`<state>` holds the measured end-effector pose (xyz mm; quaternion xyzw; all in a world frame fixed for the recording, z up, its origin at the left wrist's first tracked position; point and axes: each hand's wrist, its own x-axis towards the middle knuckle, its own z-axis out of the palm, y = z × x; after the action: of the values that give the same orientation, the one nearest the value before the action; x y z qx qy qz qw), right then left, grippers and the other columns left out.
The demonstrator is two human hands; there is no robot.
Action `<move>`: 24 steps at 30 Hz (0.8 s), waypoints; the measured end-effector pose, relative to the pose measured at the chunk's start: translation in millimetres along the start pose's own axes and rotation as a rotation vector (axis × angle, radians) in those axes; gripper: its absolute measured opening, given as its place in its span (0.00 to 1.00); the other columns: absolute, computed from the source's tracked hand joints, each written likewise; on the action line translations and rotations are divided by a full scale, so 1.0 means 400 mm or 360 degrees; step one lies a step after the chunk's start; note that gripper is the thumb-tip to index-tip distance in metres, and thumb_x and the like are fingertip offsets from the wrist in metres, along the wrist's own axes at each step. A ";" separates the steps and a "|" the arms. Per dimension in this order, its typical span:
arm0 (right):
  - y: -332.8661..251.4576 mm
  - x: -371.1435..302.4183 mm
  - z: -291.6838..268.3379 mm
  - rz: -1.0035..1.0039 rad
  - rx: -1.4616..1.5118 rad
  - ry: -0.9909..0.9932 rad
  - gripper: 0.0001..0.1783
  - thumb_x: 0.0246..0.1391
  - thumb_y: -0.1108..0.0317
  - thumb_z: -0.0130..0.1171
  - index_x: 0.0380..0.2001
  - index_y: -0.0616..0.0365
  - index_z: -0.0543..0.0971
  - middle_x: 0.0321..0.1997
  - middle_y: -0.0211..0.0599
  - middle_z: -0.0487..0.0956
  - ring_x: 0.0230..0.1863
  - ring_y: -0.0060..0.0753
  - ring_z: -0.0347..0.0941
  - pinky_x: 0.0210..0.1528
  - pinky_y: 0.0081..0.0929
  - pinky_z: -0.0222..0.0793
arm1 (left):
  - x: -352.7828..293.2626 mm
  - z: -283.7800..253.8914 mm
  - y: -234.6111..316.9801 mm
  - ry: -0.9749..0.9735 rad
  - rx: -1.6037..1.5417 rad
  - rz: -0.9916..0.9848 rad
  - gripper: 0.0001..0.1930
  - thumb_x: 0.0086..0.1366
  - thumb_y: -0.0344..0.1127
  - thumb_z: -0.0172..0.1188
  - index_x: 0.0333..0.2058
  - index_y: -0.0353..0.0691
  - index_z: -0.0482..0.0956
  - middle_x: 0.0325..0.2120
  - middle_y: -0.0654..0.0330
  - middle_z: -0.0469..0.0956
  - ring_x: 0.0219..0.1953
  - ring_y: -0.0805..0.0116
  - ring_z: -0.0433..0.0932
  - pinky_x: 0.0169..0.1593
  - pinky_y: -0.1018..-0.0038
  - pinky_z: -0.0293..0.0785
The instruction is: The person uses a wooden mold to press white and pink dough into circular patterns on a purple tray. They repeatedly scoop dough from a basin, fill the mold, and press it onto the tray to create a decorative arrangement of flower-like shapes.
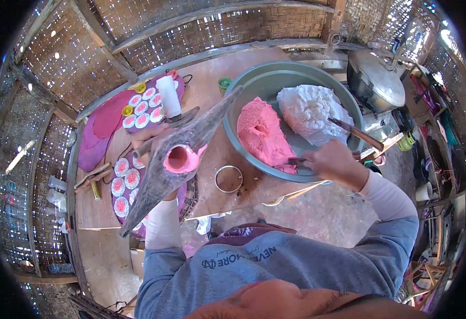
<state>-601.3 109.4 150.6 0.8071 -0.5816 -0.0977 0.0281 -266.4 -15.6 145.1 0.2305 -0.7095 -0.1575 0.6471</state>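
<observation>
My left hand [150,139] is closed around a long grey wooden board [161,173], partly hidden behind it. A round opening in the board has pink dough [186,164] smeared around its rim; its inside looks dark and hollow. My right hand [333,162] grips a flat wooden paddle [298,160], its tip at the lower edge of a large pink dough mass [260,130]. That mass lies in a wide grey-green basin [249,74] beside a heap of white dough [307,109]. A wooden-handled tool [363,135] leans into the white dough.
Rows of white rounds with pink centres [132,178] lie on purple mats [97,127] at the left. A metal ring [228,179], a white cylinder [168,95] and a small green cup [225,84] are on the wooden table [211,199]. A large lidded pot [376,82] stands right of the basin.
</observation>
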 end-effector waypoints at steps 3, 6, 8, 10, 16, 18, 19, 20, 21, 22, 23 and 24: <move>0.036 -0.067 -0.073 0.0200 0.0295 0.0031 0.10 0.49 0.58 0.54 0.32 0.45 0.80 0.19 0.39 0.76 0.23 0.44 0.75 0.27 0.39 0.69 | 0.011 0.024 -0.022 0.0008 -0.0256 -0.0299 0.15 0.59 0.34 0.59 0.40 0.35 0.65 0.30 0.59 0.71 0.35 0.70 0.74 0.42 0.75 0.72; 0.029 -0.125 -0.192 0.0326 0.0678 0.0333 0.11 0.49 0.58 0.55 0.36 0.44 0.80 0.22 0.43 0.76 0.24 0.47 0.74 0.28 0.39 0.68 | 0.049 0.072 -0.006 -0.0172 0.0441 0.0088 0.11 0.51 0.34 0.64 0.28 0.35 0.73 0.27 0.60 0.71 0.32 0.65 0.73 0.41 0.71 0.70; 0.016 -0.133 -0.230 0.0321 0.0945 0.0462 0.14 0.48 0.59 0.57 0.40 0.45 0.80 0.23 0.46 0.76 0.24 0.49 0.73 0.27 0.39 0.67 | 0.051 0.100 -0.023 -0.0221 0.0309 -0.0253 0.11 0.45 0.36 0.67 0.21 0.37 0.76 0.27 0.59 0.70 0.30 0.61 0.72 0.38 0.67 0.68; 0.002 -0.110 -0.255 0.0212 0.0735 0.0575 0.11 0.49 0.60 0.57 0.35 0.51 0.79 0.22 0.44 0.76 0.24 0.46 0.74 0.26 0.37 0.66 | 0.064 0.113 -0.027 -0.0423 0.0455 0.0165 0.10 0.49 0.31 0.64 0.28 0.38 0.72 0.27 0.60 0.68 0.30 0.68 0.71 0.37 0.74 0.68; -0.114 0.009 -0.221 0.0147 -0.0151 0.0969 0.13 0.49 0.60 0.54 0.38 0.49 0.77 0.18 0.34 0.74 0.19 0.34 0.72 0.25 0.32 0.63 | 0.101 0.177 0.049 -0.0655 0.0909 0.0367 0.13 0.52 0.32 0.62 0.30 0.36 0.66 0.23 0.60 0.71 0.25 0.68 0.73 0.31 0.72 0.70; -0.178 0.015 -0.190 0.0096 -0.0351 0.1150 0.15 0.48 0.62 0.53 0.41 0.49 0.75 0.20 0.29 0.73 0.19 0.30 0.72 0.26 0.30 0.63 | 0.104 0.171 0.021 -0.0529 0.0703 0.0138 0.15 0.51 0.33 0.63 0.31 0.36 0.66 0.23 0.60 0.73 0.24 0.70 0.73 0.29 0.72 0.70; -0.192 0.002 -0.187 0.0079 -0.0278 0.1192 0.17 0.47 0.63 0.52 0.42 0.53 0.74 0.20 0.29 0.73 0.18 0.30 0.71 0.33 0.32 0.63 | 0.105 0.151 0.021 -0.0505 0.0769 0.0090 0.15 0.51 0.32 0.63 0.32 0.36 0.66 0.25 0.60 0.73 0.25 0.70 0.73 0.30 0.72 0.70; -0.199 -0.015 -0.177 0.0072 -0.0225 0.1207 0.18 0.46 0.65 0.51 0.43 0.57 0.73 0.20 0.29 0.72 0.17 0.30 0.71 0.40 0.35 0.64 | 0.106 0.147 0.019 -0.0484 0.0797 0.0039 0.16 0.50 0.31 0.63 0.33 0.37 0.65 0.26 0.60 0.74 0.27 0.71 0.74 0.30 0.73 0.70; -0.199 -0.027 -0.169 0.0051 -0.0161 0.1230 0.20 0.44 0.67 0.49 0.43 0.60 0.72 0.20 0.29 0.72 0.16 0.30 0.71 0.47 0.38 0.64 | 0.108 0.139 0.020 -0.0467 0.0836 -0.0012 0.16 0.50 0.31 0.63 0.34 0.37 0.65 0.27 0.61 0.74 0.28 0.71 0.74 0.31 0.74 0.70; -0.188 -0.044 -0.163 0.0110 -0.0161 0.1244 0.17 0.45 0.66 0.52 0.41 0.56 0.74 0.21 0.29 0.74 0.16 0.30 0.71 0.40 0.32 0.67 | 0.111 0.133 0.006 -0.0436 0.0783 -0.0113 0.16 0.50 0.31 0.64 0.34 0.37 0.65 0.28 0.60 0.74 0.29 0.71 0.74 0.32 0.75 0.70; -0.186 -0.057 -0.167 0.0197 -0.0068 0.1269 0.16 0.46 0.65 0.54 0.40 0.55 0.75 0.22 0.29 0.75 0.16 0.30 0.71 0.37 0.31 0.68 | 0.117 0.111 -0.005 -0.0393 0.0763 -0.0210 0.17 0.50 0.31 0.64 0.35 0.37 0.65 0.29 0.60 0.75 0.30 0.71 0.74 0.33 0.75 0.71; -0.185 -0.070 -0.175 0.0280 0.0016 0.1284 0.15 0.46 0.64 0.55 0.40 0.53 0.76 0.24 0.30 0.76 0.16 0.30 0.71 0.34 0.29 0.68 | 0.106 0.088 -0.032 -0.0290 0.0751 -0.0069 0.19 0.50 0.32 0.64 0.37 0.37 0.65 0.31 0.60 0.75 0.32 0.70 0.74 0.36 0.74 0.70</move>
<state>-527.4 154.8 211.0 0.7280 -0.5911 0.2322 0.2582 -302.3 -51.7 170.2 0.3753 -0.7769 -0.0215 0.5052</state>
